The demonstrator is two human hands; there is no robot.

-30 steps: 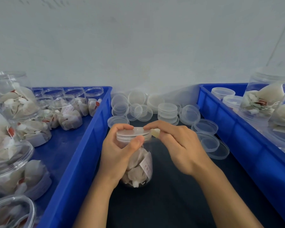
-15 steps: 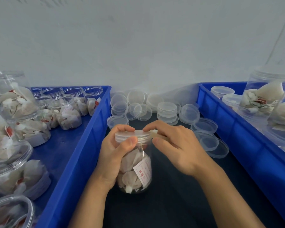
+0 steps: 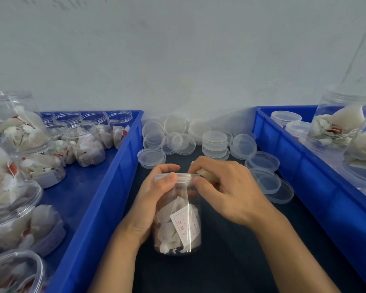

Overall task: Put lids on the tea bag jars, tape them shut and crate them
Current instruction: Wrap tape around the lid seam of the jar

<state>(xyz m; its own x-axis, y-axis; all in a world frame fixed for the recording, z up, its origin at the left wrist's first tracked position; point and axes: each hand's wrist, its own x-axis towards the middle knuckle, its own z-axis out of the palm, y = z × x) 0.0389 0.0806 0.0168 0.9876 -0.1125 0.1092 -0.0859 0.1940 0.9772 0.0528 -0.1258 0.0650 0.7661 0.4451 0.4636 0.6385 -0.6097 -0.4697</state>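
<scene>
A clear jar (image 3: 178, 220) of white tea bags stands on the dark mat between two blue crates, with a clear lid (image 3: 183, 177) on top. My left hand (image 3: 152, 199) grips the jar's upper left side, thumb on the lid's rim. My right hand (image 3: 226, 187) pinches a small tan roll of tape (image 3: 207, 173) against the lid's right edge, thumb pressing the rim. A clear strip runs down the jar's front over a red-printed label.
Loose clear lids (image 3: 215, 142) lie in stacks at the back of the mat. The left blue crate (image 3: 106, 187) holds several open jars of tea bags. The right blue crate (image 3: 304, 166) holds lidded jars. A pale wall rises behind.
The jar has turned in my left hand, bringing its label to the front. My right hand has dropped from the lid's top to its right rim, with the tape roll.
</scene>
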